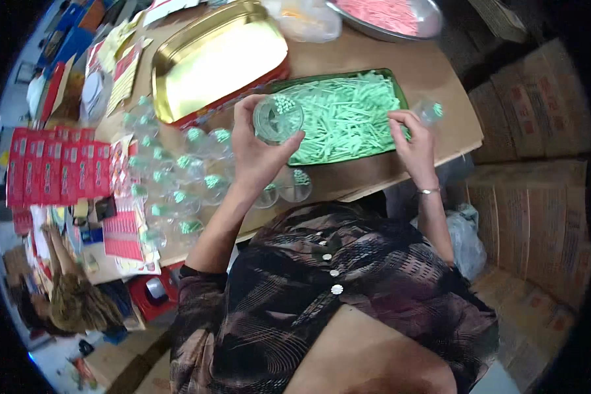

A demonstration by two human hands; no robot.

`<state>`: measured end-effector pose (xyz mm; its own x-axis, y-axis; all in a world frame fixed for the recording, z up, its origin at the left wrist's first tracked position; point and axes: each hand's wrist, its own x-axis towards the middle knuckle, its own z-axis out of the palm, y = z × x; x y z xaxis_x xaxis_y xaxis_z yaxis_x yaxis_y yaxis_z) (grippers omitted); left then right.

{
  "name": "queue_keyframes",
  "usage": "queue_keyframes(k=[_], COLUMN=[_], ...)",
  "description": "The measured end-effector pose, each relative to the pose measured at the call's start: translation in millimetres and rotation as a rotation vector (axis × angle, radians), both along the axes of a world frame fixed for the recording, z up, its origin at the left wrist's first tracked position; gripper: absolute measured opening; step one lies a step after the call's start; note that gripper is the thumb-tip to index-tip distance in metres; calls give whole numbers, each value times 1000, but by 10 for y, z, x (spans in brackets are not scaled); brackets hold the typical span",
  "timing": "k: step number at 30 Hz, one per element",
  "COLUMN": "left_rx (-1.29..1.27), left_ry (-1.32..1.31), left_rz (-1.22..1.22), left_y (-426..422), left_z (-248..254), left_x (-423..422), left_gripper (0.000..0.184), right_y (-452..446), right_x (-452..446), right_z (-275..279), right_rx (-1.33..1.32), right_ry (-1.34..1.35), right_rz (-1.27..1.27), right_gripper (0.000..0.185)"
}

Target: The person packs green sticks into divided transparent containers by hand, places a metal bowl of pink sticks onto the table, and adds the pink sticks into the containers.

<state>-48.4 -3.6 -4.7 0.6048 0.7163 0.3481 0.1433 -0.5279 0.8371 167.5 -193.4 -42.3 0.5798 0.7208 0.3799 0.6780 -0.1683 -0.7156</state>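
My left hand [248, 146] grips a clear round cup [269, 128], tilted so its mouth faces me. A small bunch of green sticks [284, 104] stands inside against the cup's wall. Below the cup lies a dark green tray [400, 92] heaped with short light-green sticks [354, 118]. My right hand [414, 141] is over the tray's right end, thumb and fingers drawn together in a pinch. Whatever those fingertips hold, if anything, is too small to make out. Another clear cup [428, 111] with green sticks stands just beyond the tray's right end.
Several clear cups with green stick bundles [214, 180] crowd the table left of me. Behind stand a gold tin tray [171, 108] and a metal bowl [433, 23] of pink sticks. Red boxes [59, 167] are stacked far left, near another person [79, 302]. Cardboard cartons [532, 197] line the right.
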Motion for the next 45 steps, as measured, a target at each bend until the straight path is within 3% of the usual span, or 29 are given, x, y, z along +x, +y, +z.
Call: queue_keyframes(k=[5, 8, 10, 12, 15, 18, 23, 27, 30, 32, 34, 35, 37, 39, 43, 45], left_rx=[146, 139, 42, 55, 120, 125, -17, -22, -22, -24, -20, -10, -124, -66, -63, 106], left_ry=[-119, -39, -26, -88, -57, -103, -102, -256, -251, -372, -343, -345, -501, -513, -655, -463], left_rz=[568, 945, 1110, 1164, 1471, 1494, 1292, 1163, 1123, 1177, 1226, 1219, 1299, 1348, 1350, 1364], left_y=[-108, -467, -830, -1046, -992, -750, -494, -364, -345, -369, -394, -360, -328, -260, -83, 21], left_z=[83, -199, -439, -677, -833, -1064, -1299, -1446, -1405, -1390, -1444, -1425, -1408, -1508, -1524, -1874], left_x=[-1198, -1954, -2210, -2363, -2469, -2624, -2696, -2682, -2658, -2646, -2755, -2767, -2809, -2929, -3009, -3193], left_gripper=[74, 70, 63, 60, 55, 60, 71, 76, 72, 69, 65, 65, 61, 59, 60, 60], right_y=[139, 293, 462, 590, 722, 911, 831, 897, 1323, 1769, 2304, 2498, 2830, 2859, 3007, 3058], right_x=[29, 43, 57, 105, 55, -127, -215, -68, 119, 235, 490, 475, 538, 444, 471, 518], right_z=[-45, -54, -46, -88, 14, 123, 214, 81, -17, -134, -504, -386, -531, -356, -201, -198], right_rx=[1, -86, -11, 9, 23, 74, 74, 55, -12, 37, -19, -257, -362, -380, -546, -513], right_ry=[31, 44, -13, -62, -85, -97, -95, 16, 156, 27, 74, 141, -19, 316, 452, 522], right_rz=[-34, 21, 120, 159, 203, 290, 279, 260, 257, 230, 291, 205, 171, 266, 266, 241], right_gripper=[13, 13, 13, 13, 13, 13, 13, 13, 21, 28, 34, 39, 43, 39, 34, 33])
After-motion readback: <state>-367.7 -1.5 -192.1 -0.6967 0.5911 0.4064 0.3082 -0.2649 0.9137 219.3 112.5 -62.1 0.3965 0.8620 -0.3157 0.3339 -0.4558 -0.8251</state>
